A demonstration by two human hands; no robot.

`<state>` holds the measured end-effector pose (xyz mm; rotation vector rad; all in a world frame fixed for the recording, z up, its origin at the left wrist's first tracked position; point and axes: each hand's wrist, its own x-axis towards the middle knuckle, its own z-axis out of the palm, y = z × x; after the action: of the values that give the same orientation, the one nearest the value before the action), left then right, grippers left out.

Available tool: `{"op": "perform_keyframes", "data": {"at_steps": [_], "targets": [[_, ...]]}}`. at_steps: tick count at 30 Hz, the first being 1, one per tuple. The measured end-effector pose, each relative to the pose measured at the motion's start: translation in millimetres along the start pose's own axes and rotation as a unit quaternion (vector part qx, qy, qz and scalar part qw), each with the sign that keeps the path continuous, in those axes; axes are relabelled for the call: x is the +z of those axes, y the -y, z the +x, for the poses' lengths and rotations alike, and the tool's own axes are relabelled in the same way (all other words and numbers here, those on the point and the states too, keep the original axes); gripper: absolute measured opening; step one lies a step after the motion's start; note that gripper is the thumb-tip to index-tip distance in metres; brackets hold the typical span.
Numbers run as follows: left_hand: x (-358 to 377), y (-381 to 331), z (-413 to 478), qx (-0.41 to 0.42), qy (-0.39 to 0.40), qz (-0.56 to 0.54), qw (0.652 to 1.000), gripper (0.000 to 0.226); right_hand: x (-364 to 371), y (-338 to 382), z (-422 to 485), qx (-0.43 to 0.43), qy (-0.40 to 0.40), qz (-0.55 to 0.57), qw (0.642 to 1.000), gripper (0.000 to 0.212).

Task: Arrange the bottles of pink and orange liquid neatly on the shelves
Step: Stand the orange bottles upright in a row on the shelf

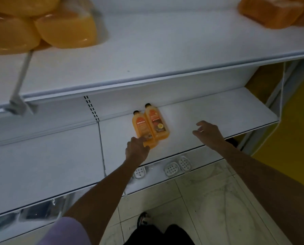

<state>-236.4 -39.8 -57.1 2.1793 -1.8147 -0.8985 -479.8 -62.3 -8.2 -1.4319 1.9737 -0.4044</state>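
Left hand [137, 149] grips left bottle [141, 127] at base, likely nudging it flush against right bottle [157, 123] on shelf [218, 117]. Right hand [207, 133] wide, empty, hovering near.

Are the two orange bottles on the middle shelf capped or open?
Capped: the left orange plastic bottle and the right orange plastic bottle each carry a black cap.

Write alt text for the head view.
A person's left hand grips the base of an orange bottle beside a second orange bottle on a white shelf; the right hand hovers open to their right.
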Motion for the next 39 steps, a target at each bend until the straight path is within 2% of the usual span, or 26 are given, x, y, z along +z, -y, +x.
{"op": "perform_keyframes", "data": {"at_steps": [2, 4, 7, 9, 12, 15, 17, 19, 20, 22, 24, 27, 30, 32, 34, 37, 39], "targets": [[18, -10, 9, 0.055, -0.039, 0.053, 0.996, 0.040, 7, 3, 24, -0.027, 0.015, -0.017, 0.999, 0.041], [36, -18, 22, 0.070, -0.068, 0.087, 0.991, 0.049, 25, 10, 49, -0.090, 0.039, -0.044, 0.994, 0.045], [57, -17, 44, 0.012, -0.081, 0.109, 0.991, 0.073, 75, 19, 84, -0.200, 0.109, -0.074, 0.971, 0.049], [63, -16, 52, -0.021, -0.090, 0.136, 0.986, 0.087, 106, 23, 101, -0.229, 0.140, -0.076, 0.960, 0.053], [66, -23, 56, -0.057, -0.129, 0.132, 0.981, 0.087, 129, 23, 113, -0.220, 0.146, -0.064, 0.962, 0.058], [60, -22, 55, -0.074, -0.151, 0.065, 0.984, 0.076, 133, 27, 121, -0.214, 0.115, -0.041, 0.969, 0.057], [50, -8, 50, -0.087, -0.147, -0.069, 0.983, 0.075, 130, 34, 124, -0.188, 0.127, -0.033, 0.973, 0.070], [39, 9, 42, -0.127, -0.152, -0.194, 0.961, 0.065, 129, 38, 127, -0.138, 0.157, -0.031, 0.977, 0.090], [36, 15, 38, -0.152, -0.163, -0.187, 0.957, 0.058, 128, 39, 129, -0.119, 0.167, -0.040, 0.978, 0.097], [36, 22, 35, -0.207, -0.199, -0.087, 0.954, 0.053, 127, 38, 131, -0.097, 0.183, -0.083, 0.975, 0.105], [39, 19, 38, -0.252, -0.193, -0.052, 0.947, 0.070, 128, 36, 129, -0.078, 0.196, -0.108, 0.972, 0.106], [45, 13, 44, -0.304, -0.160, -0.073, 0.936, 0.101, 131, 30, 127, -0.067, 0.200, -0.123, 0.970, 0.107], [46, 15, 41, -0.351, -0.148, -0.155, 0.911, 0.107, 130, 31, 123, -0.047, 0.219, -0.092, 0.970, 0.109], [43, 25, 30, -0.375, -0.140, -0.213, 0.891, 0.103, 130, 34, 118, -0.040, 0.220, -0.075, 0.972, 0.116], [38, 36, 9, -0.368, -0.141, -0.240, 0.887, 0.087, 136, 39, 106, -0.040, 0.212, -0.064, 0.974, 0.117], [24, 52, -37, -0.350, -0.154, -0.235, 0.894, 0.071, 148, 55, 75, -0.018, 0.242, -0.010, 0.970, 0.103], [10, 65, -69, -0.341, -0.162, -0.226, 0.898, 0.070, 161, 75, 47, -0.038, 0.290, 0.012, 0.956, 0.089]]}}
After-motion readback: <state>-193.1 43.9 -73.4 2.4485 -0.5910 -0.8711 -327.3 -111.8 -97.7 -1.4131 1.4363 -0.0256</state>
